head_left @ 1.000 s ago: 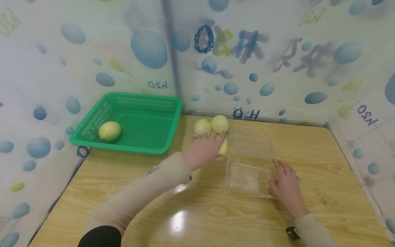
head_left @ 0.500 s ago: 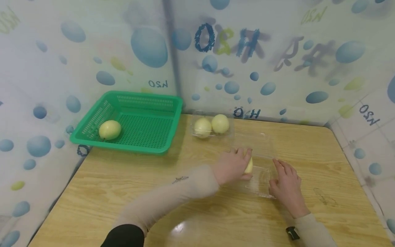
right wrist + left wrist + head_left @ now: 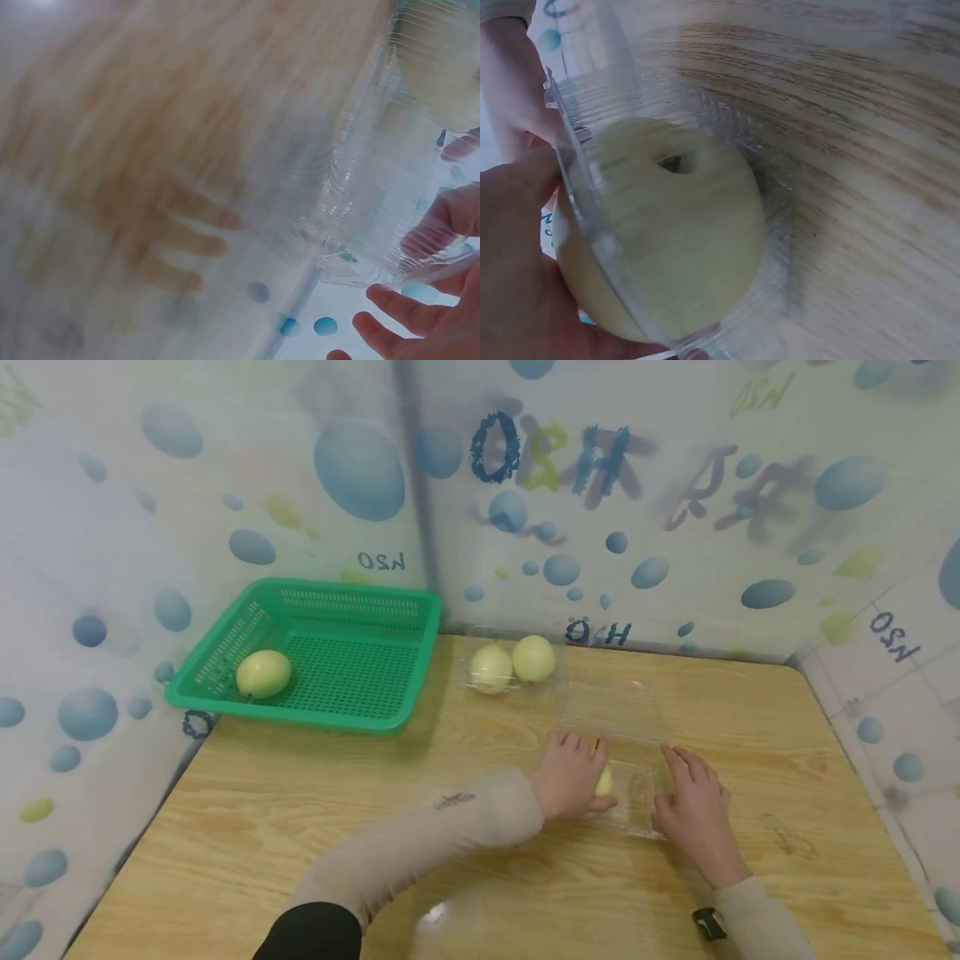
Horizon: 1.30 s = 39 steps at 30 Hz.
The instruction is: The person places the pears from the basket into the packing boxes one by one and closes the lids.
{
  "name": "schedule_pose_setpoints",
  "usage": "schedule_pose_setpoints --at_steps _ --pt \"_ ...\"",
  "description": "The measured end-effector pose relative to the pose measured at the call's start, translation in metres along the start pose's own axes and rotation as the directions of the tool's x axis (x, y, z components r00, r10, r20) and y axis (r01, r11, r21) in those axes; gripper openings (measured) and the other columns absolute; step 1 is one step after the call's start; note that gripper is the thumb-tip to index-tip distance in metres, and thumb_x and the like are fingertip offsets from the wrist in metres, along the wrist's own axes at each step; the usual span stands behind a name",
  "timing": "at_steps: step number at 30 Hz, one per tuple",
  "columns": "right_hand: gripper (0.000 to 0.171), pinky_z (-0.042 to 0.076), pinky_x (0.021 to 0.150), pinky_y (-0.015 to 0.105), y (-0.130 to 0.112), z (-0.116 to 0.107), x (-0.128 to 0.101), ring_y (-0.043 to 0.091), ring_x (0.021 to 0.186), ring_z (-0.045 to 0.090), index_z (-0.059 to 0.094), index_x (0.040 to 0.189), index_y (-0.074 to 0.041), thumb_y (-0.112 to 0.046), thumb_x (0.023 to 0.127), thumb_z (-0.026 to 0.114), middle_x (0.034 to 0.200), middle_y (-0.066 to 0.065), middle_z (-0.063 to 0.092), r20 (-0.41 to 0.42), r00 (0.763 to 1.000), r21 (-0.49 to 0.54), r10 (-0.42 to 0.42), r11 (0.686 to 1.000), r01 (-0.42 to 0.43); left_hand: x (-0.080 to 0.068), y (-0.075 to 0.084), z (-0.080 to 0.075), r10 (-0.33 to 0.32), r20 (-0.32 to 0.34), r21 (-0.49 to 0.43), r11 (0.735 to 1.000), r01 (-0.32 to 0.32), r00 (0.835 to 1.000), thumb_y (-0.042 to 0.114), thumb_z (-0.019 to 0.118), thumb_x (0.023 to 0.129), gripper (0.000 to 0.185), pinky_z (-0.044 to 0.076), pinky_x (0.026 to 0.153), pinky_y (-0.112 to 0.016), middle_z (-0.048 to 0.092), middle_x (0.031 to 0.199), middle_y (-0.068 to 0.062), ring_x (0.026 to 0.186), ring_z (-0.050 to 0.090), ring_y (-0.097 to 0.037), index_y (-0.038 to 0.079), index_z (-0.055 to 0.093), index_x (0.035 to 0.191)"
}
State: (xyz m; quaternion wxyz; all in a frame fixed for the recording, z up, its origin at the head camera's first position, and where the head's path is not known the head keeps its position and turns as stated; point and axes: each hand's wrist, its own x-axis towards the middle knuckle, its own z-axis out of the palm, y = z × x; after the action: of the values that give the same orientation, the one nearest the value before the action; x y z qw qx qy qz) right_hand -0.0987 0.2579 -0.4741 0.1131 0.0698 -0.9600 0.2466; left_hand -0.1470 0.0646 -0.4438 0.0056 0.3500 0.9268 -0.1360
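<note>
In the head view my left hand (image 3: 567, 778) grips a pale yellow-green pear (image 3: 604, 781) within the left part of a clear plastic box (image 3: 637, 793). The left wrist view gives the pear (image 3: 675, 232) close up, its dimpled end seen through the ribbed plastic, with my fingers curled about its side. The raised lid (image 3: 611, 706) lies back from the box. My right hand (image 3: 697, 806) rests at the box's right edge, fingers extended and thumb apart. The right wrist view catches those fingers (image 3: 405, 315) by the rim.
Another clear box (image 3: 561, 675) with two pears (image 3: 534, 660) stands at the back, by the patterned wall. A green basket (image 3: 352, 721) holding one pear (image 3: 264, 674) sits at the left. Wooden tabletop (image 3: 480, 902) extends in front.
My left hand has picked up the pear in front of the back box, carried it right and toward me, and lowered it into the near box. My right hand has stayed put.
</note>
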Motion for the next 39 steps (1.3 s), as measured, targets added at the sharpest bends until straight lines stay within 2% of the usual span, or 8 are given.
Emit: schedule_pose_setpoints --at_steps 9,16,19,23,27,31,39 --pt "0.061 0.028 0.082 0.075 -0.001 0.001 0.0 0.056 0.119 0.034 0.043 0.136 0.01 0.008 0.077 0.057 0.133 0.034 0.041 -0.006 1.0 -0.02 -0.001 1.0 0.0 -0.005 -0.002 0.002 0.035 -0.063 0.032 0.999 -0.033 0.997 0.076 0.03 0.088 0.078 0.031 0.106 -0.056 0.046 0.141 -0.001 0.136 0.031 -0.031 0.025 0.041 0.146" --pt "0.061 0.027 0.082 0.075 -0.001 0.0 0.0 0.056 0.121 0.032 0.042 0.137 0.009 0.008 0.077 0.055 0.134 0.033 0.04 0.005 1.0 -0.004 0.007 1.0 -0.007 -0.004 -0.006 0.008 0.086 -0.083 0.009 0.996 -0.085 0.993 0.074 0.043 0.086 0.07 0.026 0.107 -0.06 0.037 0.145 -0.002 0.138 0.025 -0.032 0.034 0.039 0.143" --pt "0.061 0.027 0.082 0.075 -0.001 0.001 0.0 0.056 0.121 0.032 0.042 0.137 0.009 0.007 0.077 0.055 0.134 0.034 0.039 0.004 1.0 -0.005 0.009 1.0 -0.009 -0.003 -0.007 0.01 0.113 -0.116 0.006 0.994 -0.113 0.987 0.072 0.044 0.087 0.065 0.029 0.106 -0.059 0.037 0.145 -0.001 0.137 0.026 -0.031 0.034 0.041 0.14" --pt "0.061 0.027 0.082 0.075 0.0 0.002 0.0 0.056 0.12 0.033 0.042 0.137 0.009 0.007 0.077 0.054 0.134 0.034 0.04 -0.004 1.0 -0.005 0.007 1.0 -0.007 -0.002 -0.008 0.012 0.148 -0.146 0.024 0.989 -0.146 0.978 0.069 0.043 0.089 0.063 0.03 0.107 -0.057 0.041 0.141 0.003 0.135 0.031 -0.029 0.027 0.046 0.136" --pt "0.062 0.027 0.082 0.075 0.0 0.001 0.001 0.056 0.12 0.033 0.042 0.137 0.009 0.007 0.077 0.055 0.134 0.033 0.039 0.0 1.0 -0.006 0.008 1.0 -0.008 -0.002 -0.007 0.008 0.165 -0.106 0.016 0.986 -0.164 0.981 0.066 0.039 0.093 0.06 0.029 0.107 -0.057 0.046 0.137 0.005 0.131 0.039 -0.025 0.023 0.049 0.135" --pt "0.062 0.027 0.082 0.075 -0.001 0.001 0.001 0.056 0.121 0.033 0.041 0.138 0.009 0.008 0.078 0.056 0.135 0.033 0.04 0.007 1.0 -0.008 0.011 1.0 -0.011 -0.002 -0.007 0.006 0.151 -0.064 -0.003 0.988 -0.152 0.986 0.064 0.035 0.096 0.058 0.028 0.107 -0.058 0.049 0.134 0.003 0.126 0.044 -0.022 0.022 0.051 0.133" --pt "0.062 0.026 0.082 0.076 0.0 0.001 0.001 0.057 0.119 0.033 0.041 0.138 0.009 0.006 0.078 0.055 0.134 0.034 0.039 0.008 1.0 -0.012 0.012 1.0 -0.012 0.004 -0.004 0.008 0.145 -0.063 -0.027 0.989 -0.146 0.988 0.064 0.031 0.096 0.057 0.028 0.106 -0.061 0.058 0.129 -0.003 0.124 0.048 -0.022 0.026 0.051 0.134"
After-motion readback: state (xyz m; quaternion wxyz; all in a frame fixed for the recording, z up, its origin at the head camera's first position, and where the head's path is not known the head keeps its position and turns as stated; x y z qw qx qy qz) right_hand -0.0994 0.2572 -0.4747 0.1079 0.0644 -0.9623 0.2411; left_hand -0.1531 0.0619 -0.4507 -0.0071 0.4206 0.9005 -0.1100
